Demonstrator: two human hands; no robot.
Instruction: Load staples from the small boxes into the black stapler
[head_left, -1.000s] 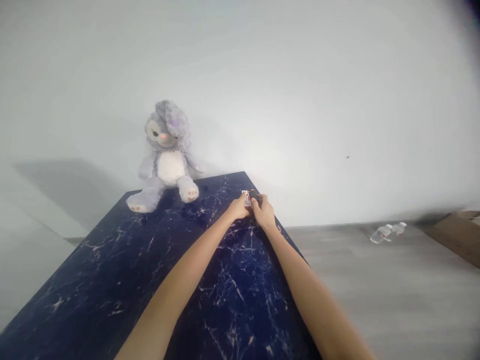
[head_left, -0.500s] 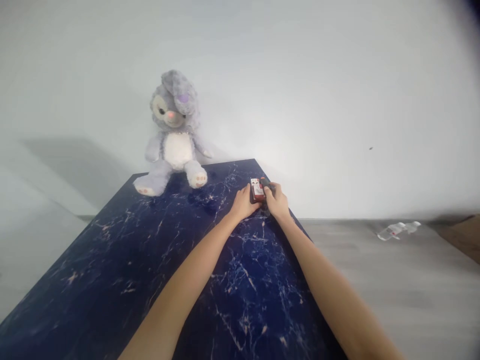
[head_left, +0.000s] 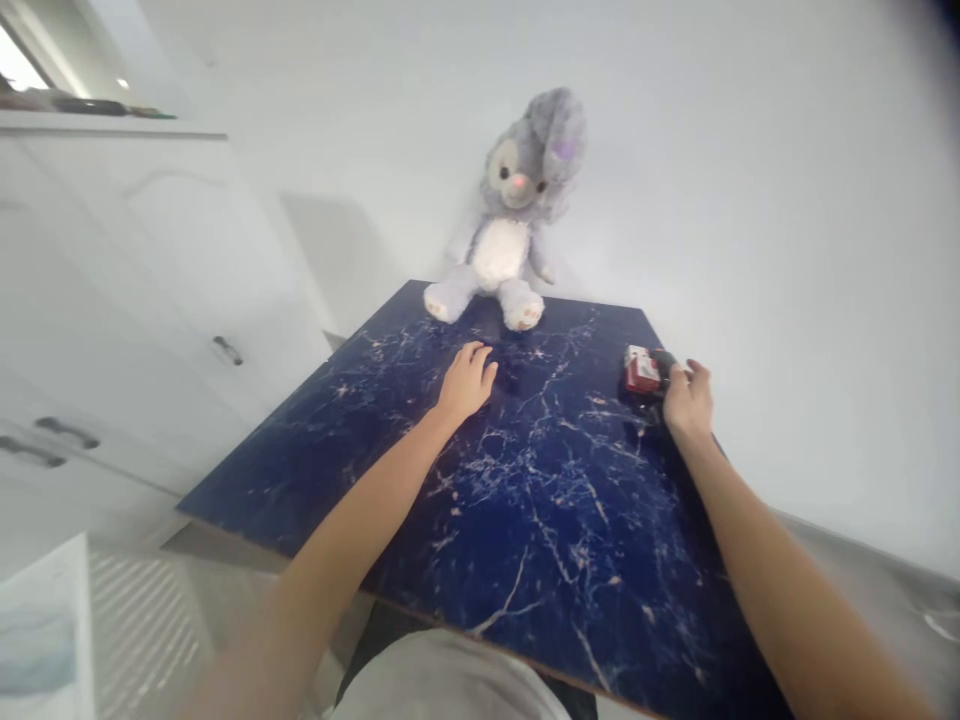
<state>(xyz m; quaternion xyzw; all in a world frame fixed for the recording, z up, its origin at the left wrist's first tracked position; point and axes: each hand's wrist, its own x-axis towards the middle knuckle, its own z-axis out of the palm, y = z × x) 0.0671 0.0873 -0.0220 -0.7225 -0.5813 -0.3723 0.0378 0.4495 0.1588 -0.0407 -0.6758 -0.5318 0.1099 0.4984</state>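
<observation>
My left hand (head_left: pixel 467 382) is over the middle of the table with its fingers stretched out and nothing in it. At the right side of the table, my right hand (head_left: pixel 689 398) has its fingers curled at a small dark object (head_left: pixel 663 362), whose kind I cannot make out. Just left of that object stands a small red and white box (head_left: pixel 641 370), close against it. A grey and white plush rabbit (head_left: pixel 504 240) sits at the back of the table, beyond my left hand.
The blue marbled table (head_left: pixel 517 480) has its back edge by a pale wall (head_left: pixel 787 250). White cabinets (head_left: pixel 150 280) with dark handles stand at the left. A white slatted item (head_left: pixel 142 620) is at the lower left. The front table edge is close to my body.
My view has swung left, bringing the cabinets into sight. My left hand has let go of the red and white box and moved left. My right hand stays by the dark object.
</observation>
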